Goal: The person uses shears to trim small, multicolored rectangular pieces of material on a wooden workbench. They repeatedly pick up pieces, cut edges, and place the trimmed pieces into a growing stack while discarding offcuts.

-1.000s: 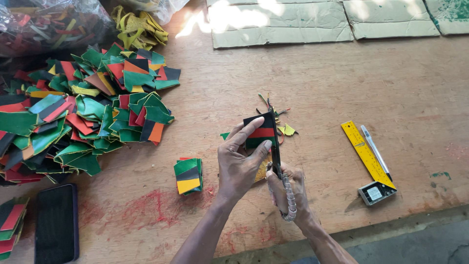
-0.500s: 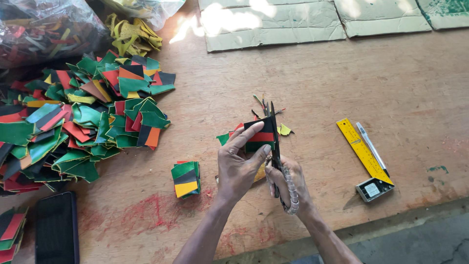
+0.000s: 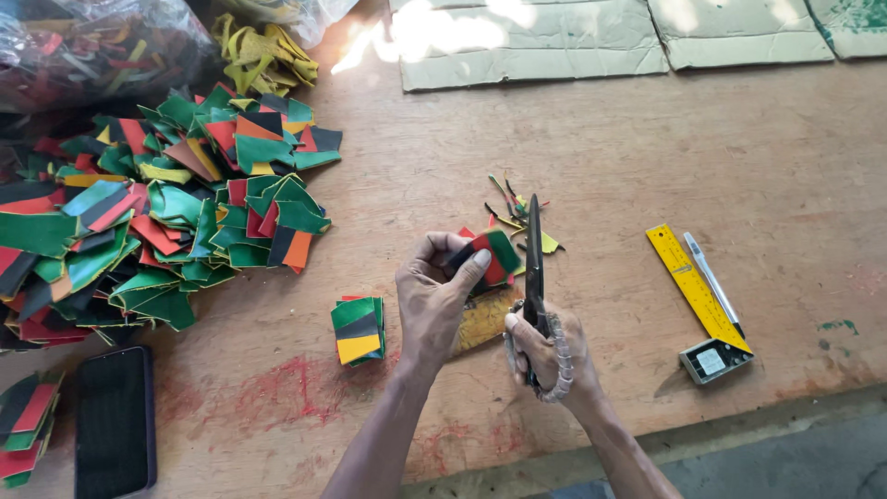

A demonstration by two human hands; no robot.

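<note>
My right hand grips the scissors, blades up, closed around the handle. My left hand pinches a red-green-black piece against the blades for trimming. Offcuts lie beyond; the trimmed stack sits left.

We see a big heap of green, red, black and orange scraps at the left of the wooden table, with a small trimmed stack just beside it. A clear bag of scraps sits at the top left, near yellow strips. A dark phone lies at the lower left. Cardboard sheets line the far edge. A yellow square lies at the right, a pen touching it. Thin offcuts lie mid-table.
</note>
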